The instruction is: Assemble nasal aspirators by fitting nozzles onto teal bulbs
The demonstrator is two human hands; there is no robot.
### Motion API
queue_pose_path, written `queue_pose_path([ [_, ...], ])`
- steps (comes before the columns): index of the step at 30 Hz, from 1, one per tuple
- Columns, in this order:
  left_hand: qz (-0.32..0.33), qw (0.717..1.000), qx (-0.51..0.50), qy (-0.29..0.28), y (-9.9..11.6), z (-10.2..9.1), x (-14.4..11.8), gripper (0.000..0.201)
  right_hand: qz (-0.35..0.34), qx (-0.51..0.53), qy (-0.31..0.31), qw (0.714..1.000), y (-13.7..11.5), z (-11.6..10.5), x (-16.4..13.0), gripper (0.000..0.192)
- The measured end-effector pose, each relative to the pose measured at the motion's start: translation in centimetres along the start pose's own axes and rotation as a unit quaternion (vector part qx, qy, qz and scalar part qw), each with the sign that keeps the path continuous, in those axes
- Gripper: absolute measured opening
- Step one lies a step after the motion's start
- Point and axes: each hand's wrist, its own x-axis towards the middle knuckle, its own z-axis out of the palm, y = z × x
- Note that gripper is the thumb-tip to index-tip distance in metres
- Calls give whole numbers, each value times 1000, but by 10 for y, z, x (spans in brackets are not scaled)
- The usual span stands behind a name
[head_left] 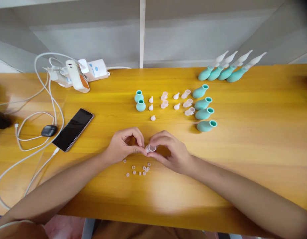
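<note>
Held between both hands at the middle of the yellow bench (255,139): a small clear cap (152,148). Left hand (123,145) curled, fingers (140,150) narrowed to a pinch at the cap's left edge; whether a tiny part sat in that pinch, impossible to tell. Right hand (169,151) with fingers closed around the cap from the right. Just below the hands, scattered on the bench, a cluster of tiny pale rings (140,170). Beyond the hands, rows of small white tips (151,107), clear caps (188,102) and teal bulbs (204,109). Farther back, four assembled teal pieces (222,71). Well to the left, a dark phone (73,129), white cables (34,132) and chargers (77,74).
</note>
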Motion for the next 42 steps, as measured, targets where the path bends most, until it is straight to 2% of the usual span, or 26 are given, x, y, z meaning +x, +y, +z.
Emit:
queue_pose_path([
  [10, -8, 1000, 6, -21, -1, -1, -2, 38, 9, 1, -4, 1000, -2, 0, -1, 34],
  [14, 10, 999, 35, -33, -6, -5, -2, 51, 27, -26, 1, 999, -3, -2, -1, 40],
  [17, 15, 995, 78, -54, -9, -6, -2, 59, 9, -53, -8, 999, -4, -3, 1, 40],
  [23, 37, 981, 162, -99, -3, -1, -5, 35, -5, -66, -18, 998, -3, -3, 1, 25],
  [27, 44, 972, 200, -111, 2, 2, -5, 29, 4, -62, -37, 997, -2, -3, 2, 23],
  [31, 59, 970, 216, -97, 3, 2, -5, 26, 10, -56, -33, 998, -2, -1, 1, 24],
  [35, 83, 968, 225, -69, 2, 4, -6, 28, 15, -52, -25, 998, -2, 2, -1, 33],
  [38, 85, 971, 223, -30, 2, 5, -8, 27, 42, -30, -24, 998, -4, -9, 6, 36],
  [40, 67, 973, 219, -2, 1, 4, -9, 25, 91, -32, -18, 995, -6, -25, 17, 28],
  [42, 39, 976, 215, 11, 0, 3, -10, 21, 157, -74, -34, 984, -7, -45, 29, 6],
])
